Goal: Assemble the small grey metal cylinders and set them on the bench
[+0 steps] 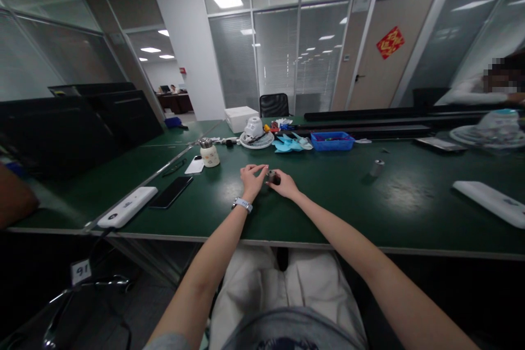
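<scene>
A small metal cylinder (271, 176) is held just above the green table (328, 197), between my two hands. My right hand (285, 184) grips it from the right, thumb and fingers around its side. My left hand (253, 179) is on the other side, thumb and index finger pinched together at the cylinder's top edge; anything tiny between those fingertips is too small to make out. A second metal cylinder (377, 168) stands on the table to the right.
Beyond my hands are a blue tray (332, 141), light-blue fan blades (290, 143), a white fan part (255, 132) and a white box (241, 118). At left are a jar (209, 154), a black phone (171, 192) and a white power strip (128, 206). A person sits at far right.
</scene>
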{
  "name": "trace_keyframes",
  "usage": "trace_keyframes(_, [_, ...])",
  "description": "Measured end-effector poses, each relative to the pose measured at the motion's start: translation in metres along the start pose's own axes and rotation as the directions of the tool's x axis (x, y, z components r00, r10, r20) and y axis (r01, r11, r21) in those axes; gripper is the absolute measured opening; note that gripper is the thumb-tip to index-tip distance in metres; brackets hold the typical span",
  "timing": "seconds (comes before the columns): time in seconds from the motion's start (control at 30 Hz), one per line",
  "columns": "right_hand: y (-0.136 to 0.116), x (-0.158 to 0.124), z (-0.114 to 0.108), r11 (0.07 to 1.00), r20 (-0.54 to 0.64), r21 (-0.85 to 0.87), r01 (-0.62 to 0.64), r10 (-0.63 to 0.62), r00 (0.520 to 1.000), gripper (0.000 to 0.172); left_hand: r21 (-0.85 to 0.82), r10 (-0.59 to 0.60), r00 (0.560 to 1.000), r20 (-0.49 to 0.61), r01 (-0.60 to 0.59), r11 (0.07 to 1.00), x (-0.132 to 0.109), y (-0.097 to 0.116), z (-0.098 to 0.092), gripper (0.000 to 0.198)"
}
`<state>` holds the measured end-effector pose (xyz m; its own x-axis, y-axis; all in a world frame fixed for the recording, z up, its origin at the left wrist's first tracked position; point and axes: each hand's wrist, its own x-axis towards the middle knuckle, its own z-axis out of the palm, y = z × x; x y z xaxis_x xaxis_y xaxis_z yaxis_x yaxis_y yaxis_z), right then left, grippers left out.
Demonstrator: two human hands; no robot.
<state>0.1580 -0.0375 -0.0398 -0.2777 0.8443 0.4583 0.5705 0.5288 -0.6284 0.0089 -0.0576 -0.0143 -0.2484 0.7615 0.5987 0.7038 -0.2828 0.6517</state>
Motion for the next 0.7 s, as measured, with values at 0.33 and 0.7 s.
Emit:
trace_keyframes(0.33, [-0.004,-0.002,-0.002,0.997,-0.009,0.07,-0.024,0.025,1.0,0.045,0.39,-0.19,0.963,0.189,0.104,0.915,-0.007,-0.023,-0.018,0.027])
trace_keyframes(0.7, [-0.004,-0.003,-0.014,0.996,-0.061,0.058,-0.075,0.079,0.995,0.043,-0.051,-0.348,0.937,-0.039,0.346,0.937,0.018,-0.055,-0.033,0.039])
